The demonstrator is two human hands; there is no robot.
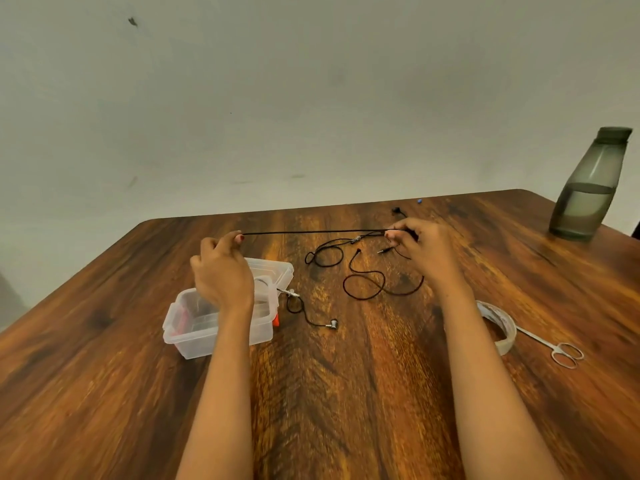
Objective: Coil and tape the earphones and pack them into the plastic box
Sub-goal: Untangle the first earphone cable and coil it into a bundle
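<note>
A black earphone cable (311, 232) is stretched taut above the table between my two hands. My left hand (221, 271) pinches one end above the clear plastic box (194, 337). My right hand (420, 249) pinches the other end, with loose black loops (367, 285) and the jack plug (384, 250) lying below it. The box stands open with its lid tipped back. A second earphone with a silver bud (332, 323) trails out of the box to the right.
A roll of clear tape (502, 327) lies by my right forearm, with small steel scissors (561, 351) beside it. A grey water bottle (588, 188) stands at the far right corner. A black earbud (398, 211) and a small blue piece (419, 201) lie near the far edge.
</note>
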